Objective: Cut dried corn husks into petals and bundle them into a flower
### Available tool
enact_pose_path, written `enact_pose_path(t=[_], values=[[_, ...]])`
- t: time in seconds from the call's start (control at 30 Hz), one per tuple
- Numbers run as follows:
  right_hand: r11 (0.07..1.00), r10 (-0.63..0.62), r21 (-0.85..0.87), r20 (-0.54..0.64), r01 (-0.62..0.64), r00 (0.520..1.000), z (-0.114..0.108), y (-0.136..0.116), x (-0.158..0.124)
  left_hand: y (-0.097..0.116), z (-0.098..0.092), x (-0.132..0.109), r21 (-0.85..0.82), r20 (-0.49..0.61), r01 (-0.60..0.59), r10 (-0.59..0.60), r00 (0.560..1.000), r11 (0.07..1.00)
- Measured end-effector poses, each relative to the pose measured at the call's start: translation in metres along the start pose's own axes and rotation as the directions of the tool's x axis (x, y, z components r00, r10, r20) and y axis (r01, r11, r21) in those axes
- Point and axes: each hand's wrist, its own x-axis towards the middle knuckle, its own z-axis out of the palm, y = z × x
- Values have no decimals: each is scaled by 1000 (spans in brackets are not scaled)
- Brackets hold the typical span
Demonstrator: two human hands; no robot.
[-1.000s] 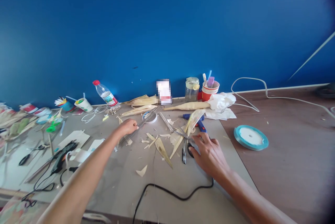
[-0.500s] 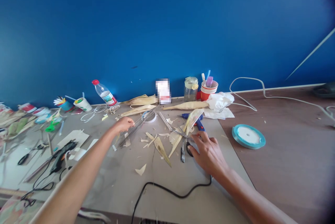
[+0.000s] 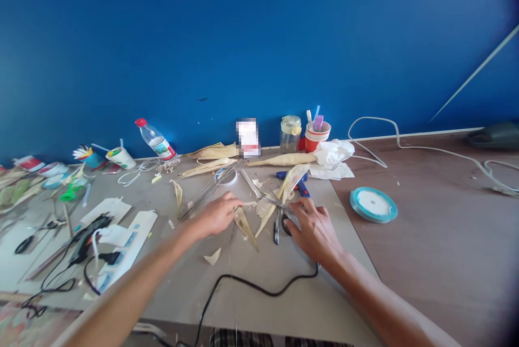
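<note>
My right hand rests low over the table, fingers curled round the black handle of a pair of scissors. The scissors' metal blades point left across dry corn husk. My left hand reaches in from the left with its fingers closed. Its fingertips are by the upper end of a narrow husk piece; whether they grip anything cannot be made out. Thin metal wires lie behind that hand, and a curled husk strip lies to its left. A utility knife lies beside the scissors' handle.
Along the blue wall stand a bottle, a glass jar and a red paper cup. A ribbon roll lies at right. At left are a glue gun and a power strip. A black cable crosses the front.
My left hand has moved right and nearer, from beside the wires to the husk scraps. A curled husk strip now shows where that hand was. My right hand stays at the scissors; the view has shifted slightly.
</note>
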Motion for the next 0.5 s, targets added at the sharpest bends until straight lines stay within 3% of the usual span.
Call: enact_pose_path(t=[0.13,0.23,0.37,0.43,0.5], values=[[1000,-7,25,15,7,1000,-3,-1,0,21,17,0,196,102,-85,66,993,977],[999,6,41,27,-8,1000,-4,0,1,23,16,4,211,105,-98,77,991,973],[999,36,41,14,-36,999,-3,2,2,19,3,6,-38,-88,-30,26,996,999],[998,52,37,13,-52,999,-3,3,2,16,-3,6,-248,-154,75,-115,981,966],[997,60,39,18,-61,998,-3,3,3,11,-5,6,-463,-128,158,-242,962,872]])
